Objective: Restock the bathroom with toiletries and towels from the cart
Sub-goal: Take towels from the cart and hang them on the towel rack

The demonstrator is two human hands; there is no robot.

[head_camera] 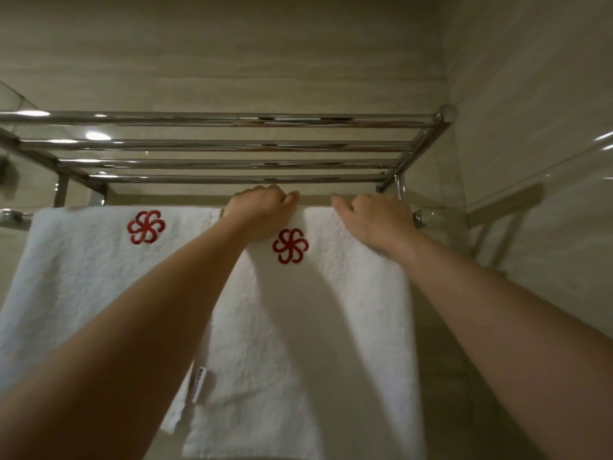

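Note:
Two white towels with a red flower emblem hang side by side over the lower bar of a chrome towel rack (232,144). The left towel (83,277) hangs untouched. The right towel (315,327) drapes over the bar under both my hands. My left hand (262,207) lies on its top fold at the left, fingers curled over the bar. My right hand (374,217) presses flat on its top fold at the right. The bar itself is hidden beneath the towels, except its left end (13,215).
The rack's upper shelf of several chrome rails holds nothing. Beige tiled wall (232,61) stands behind. A glass panel (547,180) with a chrome edge rises at the right, another glass edge at the far left.

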